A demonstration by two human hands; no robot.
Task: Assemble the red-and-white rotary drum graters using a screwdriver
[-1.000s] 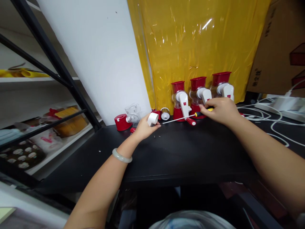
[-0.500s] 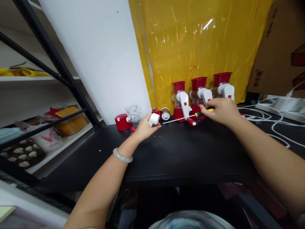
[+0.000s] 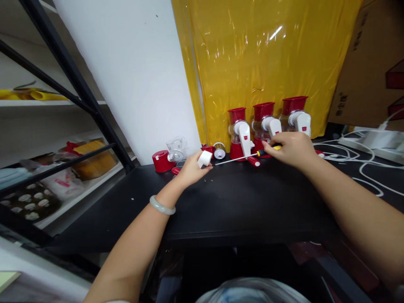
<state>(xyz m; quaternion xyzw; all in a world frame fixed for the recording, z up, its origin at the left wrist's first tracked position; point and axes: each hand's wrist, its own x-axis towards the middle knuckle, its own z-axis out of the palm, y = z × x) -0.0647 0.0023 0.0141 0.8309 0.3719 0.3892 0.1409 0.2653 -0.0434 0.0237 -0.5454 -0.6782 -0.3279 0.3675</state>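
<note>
My left hand (image 3: 189,170) is closed round a small white plastic part (image 3: 204,158), held just above the black table (image 3: 227,202). My right hand (image 3: 292,148) grips a screwdriver (image 3: 243,157) by its yellow and black handle; the thin metal shaft points left toward the white part. Three red and white hand-crank grinders (image 3: 263,126) stand in a row right behind my right hand, against a yellow plastic sheet. A jade-coloured bangle (image 3: 161,206) sits on my left wrist. A few tiny screws (image 3: 208,181) lie on the table below my left hand.
Loose grinder parts lie at the table's back left: a red base (image 3: 160,161), a clear housing (image 3: 176,148), a small drum (image 3: 219,150). White cables and a power strip (image 3: 372,139) run along the right. A black metal shelf (image 3: 63,139) with packaged goods stands left.
Almost nothing has changed: both hands stay in place, the white part tilts slightly in my left hand and the screwdriver shaft shifts a little.
</note>
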